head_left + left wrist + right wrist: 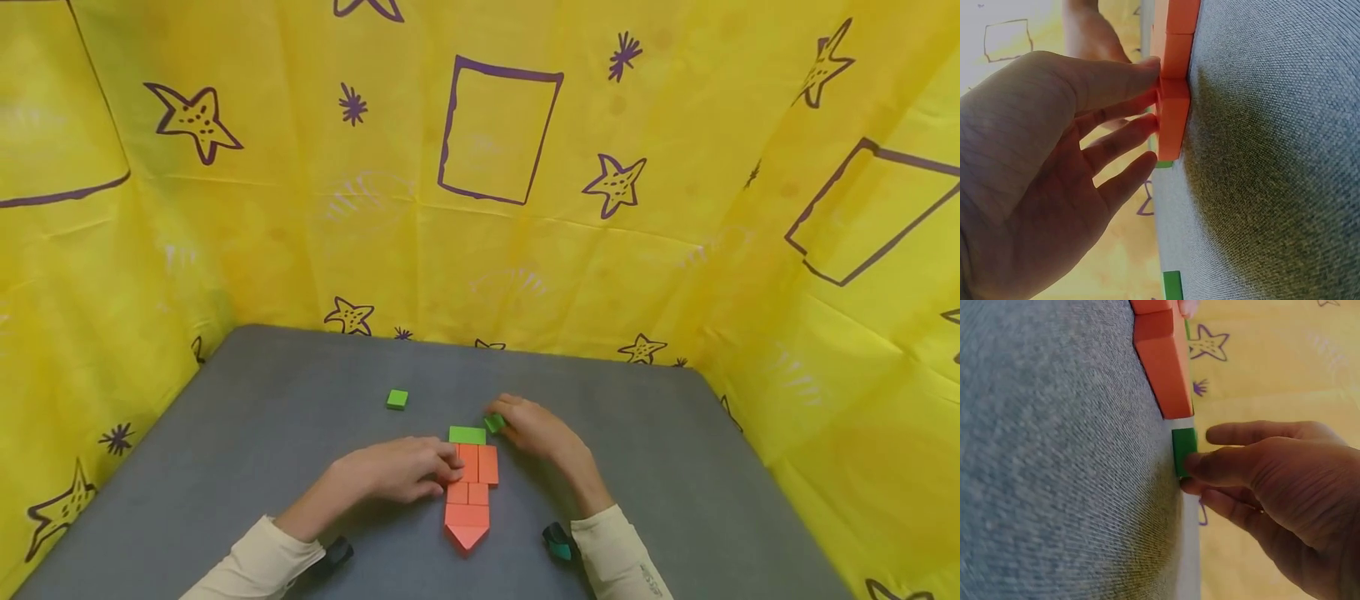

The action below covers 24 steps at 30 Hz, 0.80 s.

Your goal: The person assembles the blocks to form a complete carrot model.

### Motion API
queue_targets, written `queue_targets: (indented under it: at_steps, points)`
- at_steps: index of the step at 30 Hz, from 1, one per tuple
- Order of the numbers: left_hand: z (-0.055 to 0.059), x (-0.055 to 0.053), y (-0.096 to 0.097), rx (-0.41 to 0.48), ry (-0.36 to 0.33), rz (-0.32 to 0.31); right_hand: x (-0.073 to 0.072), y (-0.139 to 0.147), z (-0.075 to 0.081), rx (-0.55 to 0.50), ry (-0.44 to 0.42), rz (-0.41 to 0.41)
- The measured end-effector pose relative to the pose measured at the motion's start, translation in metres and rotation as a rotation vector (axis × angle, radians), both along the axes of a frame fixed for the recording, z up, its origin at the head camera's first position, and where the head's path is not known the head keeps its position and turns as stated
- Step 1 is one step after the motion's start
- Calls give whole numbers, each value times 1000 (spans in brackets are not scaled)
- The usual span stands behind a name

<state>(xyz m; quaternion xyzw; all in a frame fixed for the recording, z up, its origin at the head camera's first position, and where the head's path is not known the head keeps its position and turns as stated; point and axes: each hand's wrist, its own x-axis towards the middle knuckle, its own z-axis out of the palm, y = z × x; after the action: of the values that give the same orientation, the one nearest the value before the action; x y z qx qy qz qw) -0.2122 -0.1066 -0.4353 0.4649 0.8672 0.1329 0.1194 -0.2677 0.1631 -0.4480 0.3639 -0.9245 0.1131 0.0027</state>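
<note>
Orange blocks lie flat in a column: a wider row (487,464) at the far end, two small blocks (477,493), an oblong one (467,515) and a triangular block (467,537) at the near end. A green oblong block (467,435) adjoins the far end. My left hand (397,468) rests its fingertips on the wider row's left part; in the left wrist view, thumb and fingers touch the orange block (1174,122) with relaxed fingers. Just right of the green oblong, my right hand (540,429) pinches a small green block (494,423) between thumb and fingers.
Another small green block (397,400) lies to the far left of the column on the grey table (300,375). Dark straps (557,542) hang at both wrists. A yellow patterned cloth (300,250) stands around the table's back and sides.
</note>
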Motion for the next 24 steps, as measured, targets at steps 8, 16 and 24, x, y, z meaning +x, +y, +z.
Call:
queue_targets:
  at_steps: [8,16,24]
  points:
    - [-1,-2,1,6,-10,-1,0,-2,2,21,7,45]
    - [0,-1,2,2,-2,-7,2,0,3,14,-19,58]
    - [2,0,1,-4,2,-4,7,5,18,60,-39,69]
